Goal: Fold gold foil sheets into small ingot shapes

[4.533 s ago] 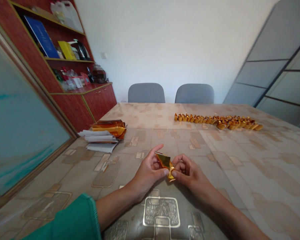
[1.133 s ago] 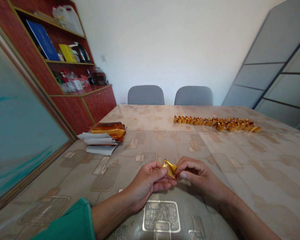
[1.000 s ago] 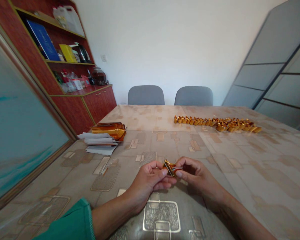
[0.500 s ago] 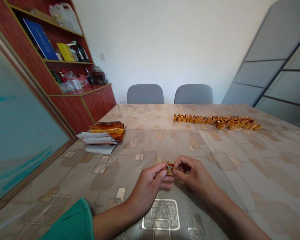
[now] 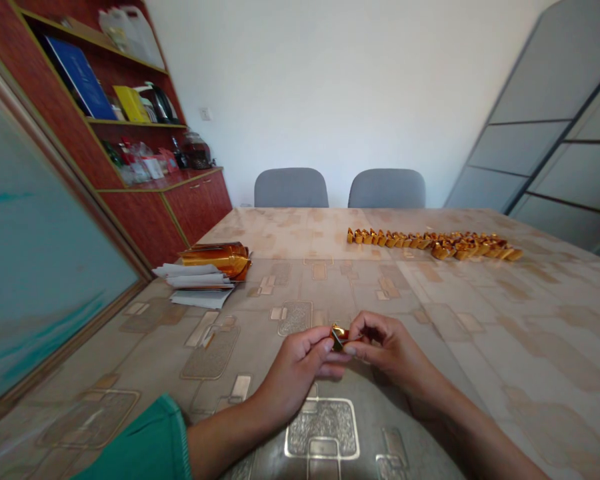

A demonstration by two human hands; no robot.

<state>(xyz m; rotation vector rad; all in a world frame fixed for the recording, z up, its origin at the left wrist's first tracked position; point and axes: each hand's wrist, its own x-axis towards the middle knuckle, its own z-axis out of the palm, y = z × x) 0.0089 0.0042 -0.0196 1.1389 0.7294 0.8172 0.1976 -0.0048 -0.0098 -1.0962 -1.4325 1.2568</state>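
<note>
Between my two hands is a small piece of shiny gold foil paper (image 5: 339, 337), partly folded, held just above the table. My left hand (image 5: 305, 357) pinches its left end between thumb and index finger, the other fingers stretched beneath it. Thumb and fingertips of my right hand (image 5: 380, 340) grip the right end. Fingers cover much of the paper, so its full shape is hidden. At the far right lie rows of folded gold paper pieces (image 5: 410, 240). A stack of gold foil sheets (image 5: 215, 259) with white-backed sheets (image 5: 203, 297) sits at the left.
The table (image 5: 480, 373) has a patterned cover. Two grey chairs (image 5: 291, 188) stand behind its far edge. To the left is a red-brown cabinet (image 5: 195, 207) with bottles, a kettle and boxes on its shelves.
The gold foil paper has tilted slightly and catches the light differently, its near face now darker. Both hands keep their pinch and have barely moved.
</note>
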